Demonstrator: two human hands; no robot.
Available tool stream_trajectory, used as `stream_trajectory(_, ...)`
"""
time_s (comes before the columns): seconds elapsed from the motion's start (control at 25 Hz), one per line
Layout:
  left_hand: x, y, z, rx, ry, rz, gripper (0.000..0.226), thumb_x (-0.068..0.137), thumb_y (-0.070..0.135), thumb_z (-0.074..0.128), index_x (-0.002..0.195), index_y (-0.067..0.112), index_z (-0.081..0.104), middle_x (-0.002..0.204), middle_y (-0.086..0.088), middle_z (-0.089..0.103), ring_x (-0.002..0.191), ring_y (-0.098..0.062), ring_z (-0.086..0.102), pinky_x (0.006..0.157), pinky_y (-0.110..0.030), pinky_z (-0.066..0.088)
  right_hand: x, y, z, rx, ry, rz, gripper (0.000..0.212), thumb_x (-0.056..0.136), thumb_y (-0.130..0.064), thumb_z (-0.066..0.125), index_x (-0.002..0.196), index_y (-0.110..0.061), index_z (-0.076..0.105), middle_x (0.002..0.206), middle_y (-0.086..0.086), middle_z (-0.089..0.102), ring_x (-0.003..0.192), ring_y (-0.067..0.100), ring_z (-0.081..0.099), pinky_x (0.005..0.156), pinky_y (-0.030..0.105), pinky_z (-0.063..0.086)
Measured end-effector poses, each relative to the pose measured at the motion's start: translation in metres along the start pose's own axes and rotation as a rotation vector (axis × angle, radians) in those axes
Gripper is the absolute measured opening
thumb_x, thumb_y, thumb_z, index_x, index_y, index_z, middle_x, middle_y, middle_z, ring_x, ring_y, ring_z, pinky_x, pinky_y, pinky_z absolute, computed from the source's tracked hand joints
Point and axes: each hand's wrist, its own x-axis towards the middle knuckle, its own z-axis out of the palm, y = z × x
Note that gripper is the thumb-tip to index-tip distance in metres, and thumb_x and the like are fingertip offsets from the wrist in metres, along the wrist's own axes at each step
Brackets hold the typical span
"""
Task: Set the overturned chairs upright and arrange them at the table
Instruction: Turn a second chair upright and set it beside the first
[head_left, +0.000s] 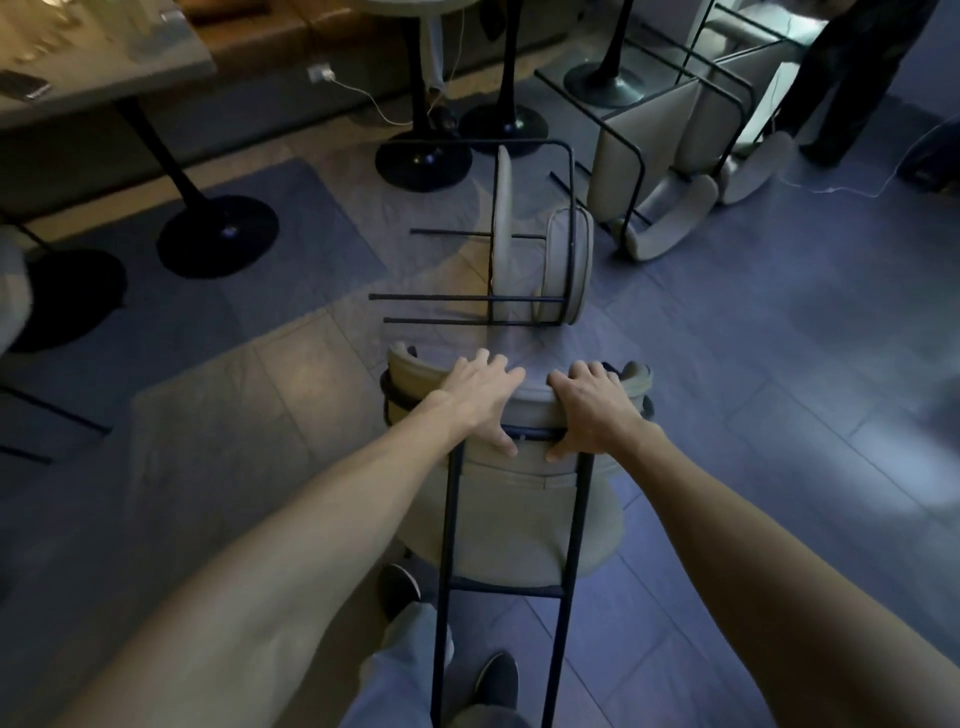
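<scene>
Gripping the backrest of the nearest chair (509, 519), the left hand (480, 395) and right hand (592, 410) are curling over its top edge side by side, with the thumbs underneath. The chair's dark legs are running back toward the person's feet. Beyond it a second chair (563, 260) is lying sideways on the floor (779, 364), two more chairs (618, 150) are lying overturned at upper right, and the table (104, 62) is standing at upper left.

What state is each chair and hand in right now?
Near chair: held at its backrest by both hands.
Left hand: gripping the backrest.
Right hand: gripping the backrest.
Middle chair: lying on its side on the floor.
Far chairs: overturned on the floor.
</scene>
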Motion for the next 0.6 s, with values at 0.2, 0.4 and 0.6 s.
stream_trajectory(0.2,-0.051,0.004,-0.008,-0.118,-0.161,0.138,0.077,0.054,0.077,0.077,0.102,0.022,0.054,0.099,0.004,0.054,0.092,-0.020,0.051,0.073,-0.037,0.046,-0.043,-0.024,-0.001,0.041,-0.169,-0.096,0.073,0.059,-0.057,0.083,0.117,-0.024,0.053,0.111,0.000,0.063,0.100,0.023,0.055,0.087,0.040,0.045)
stream_trajectory(0.4,-0.091,0.024,0.004,-0.199,-0.256,0.124,0.066,0.049,0.079,0.076,0.083,0.027,0.055,0.082,0.007,0.058,0.074,-0.016,0.056,0.067,-0.037,0.050,-0.065,-0.050,-0.003,0.104,-0.450,-0.120,0.077,0.058,-0.056,0.085,0.122,-0.024,0.059,0.108,-0.003,0.065,0.092,0.017,0.059,0.086,0.034,0.050)
stream_trajectory(0.6,-0.117,0.038,0.022,-0.294,-0.413,0.139,0.060,0.063,0.082,0.067,0.087,0.028,0.060,0.083,0.009,0.061,0.077,-0.016,0.061,0.070,-0.037,0.053,-0.094,-0.079,0.010,0.144,-0.598,-0.150,0.071,0.063,-0.055,0.085,0.121,-0.021,0.062,0.107,-0.001,0.068,0.092,0.018,0.062,0.090,0.035,0.051)
